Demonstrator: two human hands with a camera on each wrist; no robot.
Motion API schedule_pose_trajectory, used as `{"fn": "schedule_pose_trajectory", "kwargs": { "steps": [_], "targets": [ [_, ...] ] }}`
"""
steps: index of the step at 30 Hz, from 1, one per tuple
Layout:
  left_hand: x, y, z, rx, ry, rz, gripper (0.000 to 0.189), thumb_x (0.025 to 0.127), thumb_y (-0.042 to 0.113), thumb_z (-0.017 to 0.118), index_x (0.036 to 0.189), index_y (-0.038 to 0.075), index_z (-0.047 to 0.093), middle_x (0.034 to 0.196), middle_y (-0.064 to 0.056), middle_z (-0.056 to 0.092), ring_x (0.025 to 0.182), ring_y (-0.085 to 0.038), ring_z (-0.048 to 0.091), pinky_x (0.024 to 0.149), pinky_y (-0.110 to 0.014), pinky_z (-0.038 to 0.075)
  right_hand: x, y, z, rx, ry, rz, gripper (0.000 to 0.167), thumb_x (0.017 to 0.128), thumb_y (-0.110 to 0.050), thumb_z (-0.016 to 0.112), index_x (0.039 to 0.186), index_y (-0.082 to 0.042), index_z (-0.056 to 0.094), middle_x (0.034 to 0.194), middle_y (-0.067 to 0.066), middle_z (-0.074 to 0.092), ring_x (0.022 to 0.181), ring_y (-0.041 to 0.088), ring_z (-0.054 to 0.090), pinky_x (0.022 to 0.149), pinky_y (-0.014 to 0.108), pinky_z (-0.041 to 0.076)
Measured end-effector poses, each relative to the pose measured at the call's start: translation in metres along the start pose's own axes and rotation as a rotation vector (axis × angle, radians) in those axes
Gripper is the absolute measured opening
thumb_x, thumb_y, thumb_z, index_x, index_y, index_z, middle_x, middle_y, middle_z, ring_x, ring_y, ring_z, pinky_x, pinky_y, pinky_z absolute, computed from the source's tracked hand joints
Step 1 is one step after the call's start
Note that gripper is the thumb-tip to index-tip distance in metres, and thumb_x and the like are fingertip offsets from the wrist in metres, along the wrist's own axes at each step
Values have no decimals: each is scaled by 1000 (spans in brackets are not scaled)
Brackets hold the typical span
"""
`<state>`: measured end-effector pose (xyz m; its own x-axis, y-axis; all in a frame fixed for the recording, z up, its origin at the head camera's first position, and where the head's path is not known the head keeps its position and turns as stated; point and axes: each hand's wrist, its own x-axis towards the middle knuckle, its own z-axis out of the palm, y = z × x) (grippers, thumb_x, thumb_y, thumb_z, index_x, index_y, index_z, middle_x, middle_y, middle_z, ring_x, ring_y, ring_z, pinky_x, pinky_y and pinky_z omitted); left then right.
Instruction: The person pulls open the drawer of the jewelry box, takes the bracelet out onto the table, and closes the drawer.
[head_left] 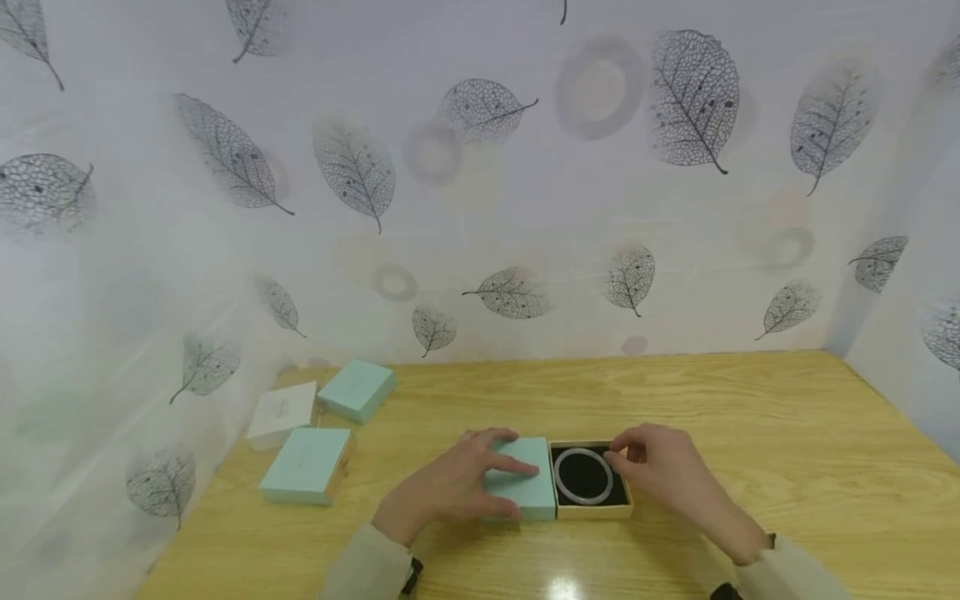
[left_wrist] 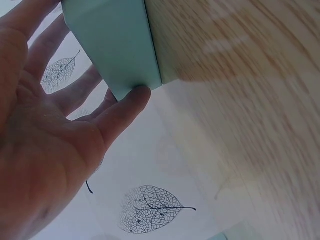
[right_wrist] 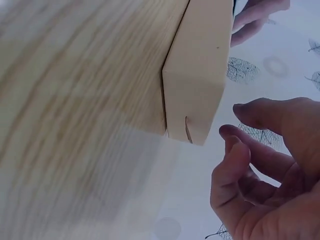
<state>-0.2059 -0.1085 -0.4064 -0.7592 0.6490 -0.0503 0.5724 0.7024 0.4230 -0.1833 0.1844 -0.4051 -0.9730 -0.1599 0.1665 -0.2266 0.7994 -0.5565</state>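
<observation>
A mint-green box lid [head_left: 536, 497] lies beside an uncovered tan box base [head_left: 595, 513]. On the base's black padding [head_left: 585, 476] lies a pale round bangle [head_left: 558, 478]. My left hand [head_left: 461, 483] spans the lid from above; in the left wrist view its thumb [left_wrist: 125, 110] presses the near side while the fingers reach behind. My right hand [head_left: 667, 471] is at the base's upper right corner, fingers bent close to the bangle's right edge. In the right wrist view a gap shows between thumb and forefinger, with nothing visible between them.
At the table's left lie two more mint boxes [head_left: 360, 387] [head_left: 307, 465] and a white box [head_left: 283, 412]. Leaf-patterned sheeting [head_left: 480, 208] rises behind the wooden table [head_left: 750, 417] and along both sides.
</observation>
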Motion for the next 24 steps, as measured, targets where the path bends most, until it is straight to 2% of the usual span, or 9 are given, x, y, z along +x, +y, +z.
{"fn": "schedule_pose_trajectory", "kwargs": {
  "steps": [5,12,18,24],
  "targets": [
    [0,1,-1,-9,-13,-8,49,85,45,81,133,39,68,159,-4,45,144,-31,44,117,-51,41,6,-5,6,-88,-21,-41,8,86,-18,78,87,-10,79,68,-5,55,59,9,43,54,22,36],
    [1,-1,-2,-10,-33,-14,51,85,46,81,134,40,67,160,-2,43,145,-30,42,118,-51,41,12,-8,11,-139,-100,11,11,87,-19,78,83,-8,78,73,0,60,56,10,49,49,22,40],
    [2,-2,-2,-25,-44,-19,52,84,46,81,134,40,67,160,-2,42,146,-30,41,119,-52,39,14,-7,14,-193,-88,-12,13,85,-17,78,75,-10,73,76,1,62,62,11,50,52,25,43],
    [1,-4,-2,-41,-46,-16,51,85,46,81,134,40,67,160,-1,42,147,-30,40,120,-53,38,15,-9,16,-157,-85,12,15,83,-12,75,69,-10,69,70,-1,63,58,11,52,52,26,45]
  ]
}}
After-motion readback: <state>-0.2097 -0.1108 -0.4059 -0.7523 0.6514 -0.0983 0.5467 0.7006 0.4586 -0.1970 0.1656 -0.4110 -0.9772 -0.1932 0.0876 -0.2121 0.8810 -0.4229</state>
